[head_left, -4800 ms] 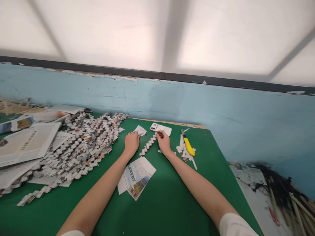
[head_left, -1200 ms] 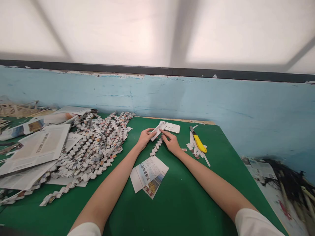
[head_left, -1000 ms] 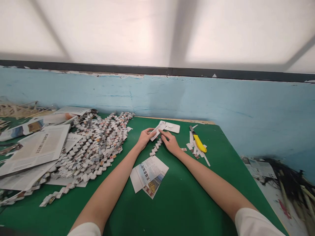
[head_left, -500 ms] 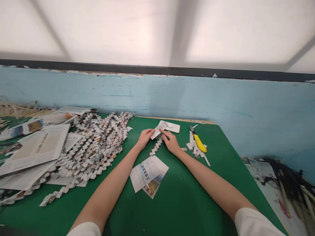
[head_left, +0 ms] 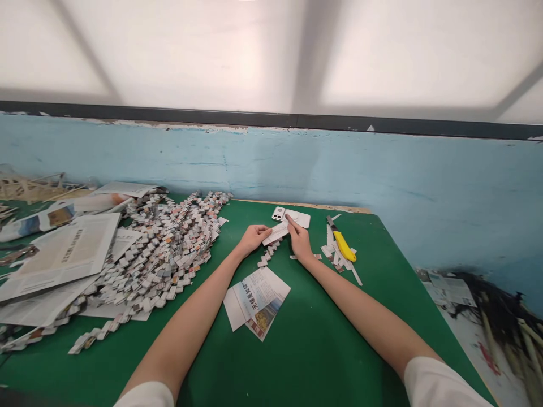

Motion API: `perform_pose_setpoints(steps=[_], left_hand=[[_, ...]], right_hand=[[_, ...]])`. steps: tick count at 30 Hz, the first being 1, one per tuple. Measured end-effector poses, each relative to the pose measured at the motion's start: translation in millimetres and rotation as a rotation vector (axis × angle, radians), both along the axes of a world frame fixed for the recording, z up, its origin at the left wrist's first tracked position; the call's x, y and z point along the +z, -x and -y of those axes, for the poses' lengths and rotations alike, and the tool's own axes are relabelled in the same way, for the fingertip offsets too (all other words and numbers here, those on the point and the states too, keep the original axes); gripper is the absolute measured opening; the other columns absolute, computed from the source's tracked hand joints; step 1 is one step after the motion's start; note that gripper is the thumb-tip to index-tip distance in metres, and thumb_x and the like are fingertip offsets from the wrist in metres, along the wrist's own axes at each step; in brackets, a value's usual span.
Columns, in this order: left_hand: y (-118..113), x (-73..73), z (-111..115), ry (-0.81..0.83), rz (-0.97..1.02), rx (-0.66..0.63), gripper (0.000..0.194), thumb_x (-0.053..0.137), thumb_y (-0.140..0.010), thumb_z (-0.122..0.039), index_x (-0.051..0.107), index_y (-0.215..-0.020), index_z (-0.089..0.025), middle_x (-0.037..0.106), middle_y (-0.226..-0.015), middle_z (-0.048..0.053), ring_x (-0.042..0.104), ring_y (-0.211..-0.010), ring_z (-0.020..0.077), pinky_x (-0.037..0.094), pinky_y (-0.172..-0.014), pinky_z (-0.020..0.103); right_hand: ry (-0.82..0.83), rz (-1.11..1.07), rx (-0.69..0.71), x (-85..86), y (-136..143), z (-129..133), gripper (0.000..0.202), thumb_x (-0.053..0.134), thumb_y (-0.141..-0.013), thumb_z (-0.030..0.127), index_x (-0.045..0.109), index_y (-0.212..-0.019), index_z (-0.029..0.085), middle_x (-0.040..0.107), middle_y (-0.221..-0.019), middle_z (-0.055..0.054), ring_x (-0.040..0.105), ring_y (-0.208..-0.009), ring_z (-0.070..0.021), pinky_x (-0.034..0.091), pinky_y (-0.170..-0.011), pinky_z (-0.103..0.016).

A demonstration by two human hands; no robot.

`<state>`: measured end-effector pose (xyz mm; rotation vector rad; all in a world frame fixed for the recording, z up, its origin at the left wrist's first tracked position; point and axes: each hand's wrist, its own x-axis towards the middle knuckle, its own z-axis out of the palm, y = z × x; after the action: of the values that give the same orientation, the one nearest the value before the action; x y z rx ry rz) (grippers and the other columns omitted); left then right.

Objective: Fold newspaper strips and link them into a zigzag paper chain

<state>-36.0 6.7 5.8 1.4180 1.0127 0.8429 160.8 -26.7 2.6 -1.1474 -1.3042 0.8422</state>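
Note:
A small strip of printed newspaper [head_left: 276, 232] is stretched between my two hands above the green table. My left hand [head_left: 253, 237] pinches its left end between thumb and fingers. At the other end, my right hand [head_left: 299, 239] grips the strip, index finger reaching up along its edge. Just below the strip, a short zigzag chain of folded paper [head_left: 264, 258] lies on the table, its upper end partly hidden. Nearer to me are cut newspaper pieces [head_left: 255, 298], one overlapping another. A white phone [head_left: 303, 219] lies behind my right hand, which covers part of it.
A yellow-handled utility knife [head_left: 344, 247] lies on paper scraps [head_left: 332, 257] to the right. At left, a big heap of folded-paper chains [head_left: 169, 254] adjoins newspaper sheets [head_left: 72, 254]. The green table [head_left: 339, 350] meets a blue wall [head_left: 190, 158]; dark clutter [head_left: 500, 316] stands beyond its right edge.
The strip has turned from a steep slant to nearly level. My right hand has shifted right and slightly up onto its end, uncovering more of the phone's left side.

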Motion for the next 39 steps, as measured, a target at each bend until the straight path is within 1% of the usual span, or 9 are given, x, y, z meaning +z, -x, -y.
perform_pose_setpoints(steps=[3, 6, 9, 12, 20, 24, 30, 35, 39], left_hand=[[0, 1.6, 0, 0.004, -0.013, 0.032, 0.051, 0.074, -0.079, -0.061, 0.075, -0.092, -0.011, 0.075, -0.075, 0.01, 0.065, -0.062, 0.0191, 0.047, -0.057, 0.027], [-2, 5.4, 1, 0.031, 0.004, 0.048, 0.05, 0.075, -0.077, -0.059, 0.075, -0.091, -0.011, 0.074, -0.073, 0.008, 0.063, -0.061, 0.0178, 0.045, -0.057, 0.026], [-3, 10.3, 3, 0.036, 0.022, 0.049, 0.049, 0.076, -0.077, -0.058, 0.073, -0.089, -0.011, 0.072, -0.072, 0.007, 0.062, -0.06, 0.0168, 0.046, -0.057, 0.026], [-5, 14.5, 5, 0.009, 0.061, 0.066, 0.047, 0.074, -0.078, -0.059, 0.069, -0.09, -0.013, 0.071, -0.077, 0.005, 0.062, -0.061, 0.0163, 0.049, -0.061, 0.027], [-4, 12.7, 8, -0.031, 0.073, -0.014, 0.05, 0.078, -0.077, -0.054, 0.059, -0.104, -0.017, 0.07, -0.072, 0.002, 0.064, -0.064, 0.0171, 0.05, -0.064, 0.028], [-3, 9.9, 5, -0.071, 0.084, 0.053, 0.046, 0.076, -0.079, -0.052, 0.062, -0.104, -0.016, 0.066, -0.066, 0.0, 0.055, -0.056, 0.0132, 0.044, -0.058, 0.025], [-4, 4.7, 0, -0.05, 0.136, 0.142, 0.046, 0.078, -0.076, -0.048, 0.066, -0.104, -0.014, 0.062, -0.062, -0.001, 0.048, -0.051, 0.0104, 0.037, -0.054, 0.024], [-2, 3.1, -1, -0.043, 0.201, 0.149, 0.043, 0.077, -0.077, -0.047, 0.068, -0.104, -0.015, 0.065, -0.066, 0.001, 0.053, -0.056, 0.0116, 0.04, -0.057, 0.024], [-1, 4.7, -1, -0.019, 0.245, 0.141, 0.043, 0.078, -0.076, -0.046, 0.069, -0.104, -0.016, 0.065, -0.068, 0.001, 0.056, -0.06, 0.0125, 0.041, -0.059, 0.024]], right_hand=[[-0.032, -0.069, -0.008, 2.5, -1, 0, 0.052, 0.052, -0.096, 0.051, 0.065, -0.137, 0.022, 0.068, -0.13, -0.011, 0.058, -0.124, -0.0296, 0.046, -0.103, -0.043], [-0.019, -0.116, -0.045, 4.1, -2, -1, 0.05, 0.056, -0.094, 0.054, 0.067, -0.13, 0.02, 0.073, -0.113, -0.011, 0.065, -0.106, -0.0287, 0.052, -0.087, -0.038], [0.045, -0.063, -0.037, 3.9, -4, -3, 0.043, 0.058, -0.091, 0.058, 0.073, -0.088, 0.018, 0.069, -0.072, -0.006, 0.06, -0.068, -0.0218, 0.047, -0.064, -0.032], [0.049, -0.027, -0.007, 3.2, -4, -4, 0.05, 0.06, -0.09, 0.061, 0.06, -0.063, 0.019, 0.056, -0.054, -0.001, 0.05, -0.054, -0.0161, 0.039, -0.056, -0.028], [0.063, -0.109, -0.027, -2.3, -5, -7, 0.042, 0.061, -0.09, 0.059, 0.06, -0.075, 0.02, 0.057, -0.056, 0.001, 0.048, -0.052, -0.0158, 0.036, -0.054, -0.028], [0.059, -0.185, -0.002, -4.9, -5, -10, 0.031, 0.063, -0.089, 0.051, 0.063, -0.089, 0.02, 0.054, -0.055, 0.003, 0.048, -0.052, -0.0163, 0.037, -0.056, -0.029], [0.045, -0.217, -0.017, -4.5, -4, -10, 0.026, 0.063, -0.087, 0.044, 0.065, -0.096, 0.019, 0.056, -0.058, 0.002, 0.051, -0.054, -0.0176, 0.041, -0.058, -0.031], [0.001, -0.245, 0.016, -1.1, -4, -9, 0.023, 0.062, -0.088, 0.039, 0.067, -0.099, 0.019, 0.062, -0.065, -0.001, 0.058, -0.062, -0.02, 0.047, -0.064, -0.033], [0.058, -0.292, 0.111, -1.9, -5, -10, 0.019, 0.064, -0.086, 0.038, 0.066, -0.094, 0.021, 0.063, -0.064, 0.0, 0.055, -0.055, -0.0179, 0.044, -0.058, -0.031]])
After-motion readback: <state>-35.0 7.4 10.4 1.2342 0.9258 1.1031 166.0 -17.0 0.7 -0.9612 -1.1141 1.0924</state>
